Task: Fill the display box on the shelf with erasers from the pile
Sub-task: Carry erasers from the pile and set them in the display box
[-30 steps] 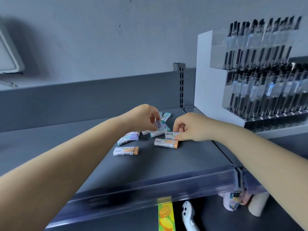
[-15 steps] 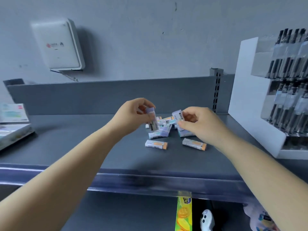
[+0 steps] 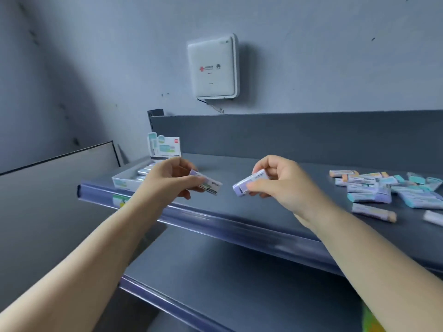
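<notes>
I am pinching one eraser in each of my hands, left (image 3: 171, 182) and right (image 3: 279, 185), label up for the box (image 3: 124, 179) at ten o'clock.

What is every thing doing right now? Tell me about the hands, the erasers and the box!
Left hand: closed on a purple eraser, held above the shelf.
Right hand: closed on another purple eraser, also held up.
Display box: open, partly filled with erasers lying in a row.
Pile of erasers: loose and jumbled on the shelf.
White wall box: shut, mounted on the wall.
</notes>
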{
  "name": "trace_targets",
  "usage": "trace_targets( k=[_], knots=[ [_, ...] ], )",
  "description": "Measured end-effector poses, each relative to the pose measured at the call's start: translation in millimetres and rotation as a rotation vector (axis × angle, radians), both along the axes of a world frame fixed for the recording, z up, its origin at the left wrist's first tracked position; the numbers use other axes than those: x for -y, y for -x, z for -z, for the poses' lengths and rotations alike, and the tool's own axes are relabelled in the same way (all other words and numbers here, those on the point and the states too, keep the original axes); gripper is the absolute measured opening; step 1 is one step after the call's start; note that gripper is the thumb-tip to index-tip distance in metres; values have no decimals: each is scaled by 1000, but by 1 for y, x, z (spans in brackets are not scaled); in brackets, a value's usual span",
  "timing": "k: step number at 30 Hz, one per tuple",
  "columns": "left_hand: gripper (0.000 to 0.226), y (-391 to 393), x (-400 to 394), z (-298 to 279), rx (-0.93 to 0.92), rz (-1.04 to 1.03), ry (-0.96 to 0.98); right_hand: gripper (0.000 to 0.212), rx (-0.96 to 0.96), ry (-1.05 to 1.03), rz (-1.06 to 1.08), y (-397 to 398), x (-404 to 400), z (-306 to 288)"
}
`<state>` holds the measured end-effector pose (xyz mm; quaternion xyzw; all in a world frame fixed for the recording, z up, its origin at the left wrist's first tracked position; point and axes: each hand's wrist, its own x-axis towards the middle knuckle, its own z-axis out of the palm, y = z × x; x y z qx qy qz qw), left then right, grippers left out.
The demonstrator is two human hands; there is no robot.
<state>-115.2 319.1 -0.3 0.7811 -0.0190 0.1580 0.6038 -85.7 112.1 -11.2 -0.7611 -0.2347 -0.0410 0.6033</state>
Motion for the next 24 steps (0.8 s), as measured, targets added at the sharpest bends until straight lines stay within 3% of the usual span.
trace_targets(
  k=[12, 24],
  knots=[
    [15, 18, -172, -2, 36, -92, 23, 28, -4, -75, 1, -4, -166, 6],
    [13, -48, -244, 1, 18, -53, -7, 29, 13, -17, 108, -62, -228, -1]
  ],
)
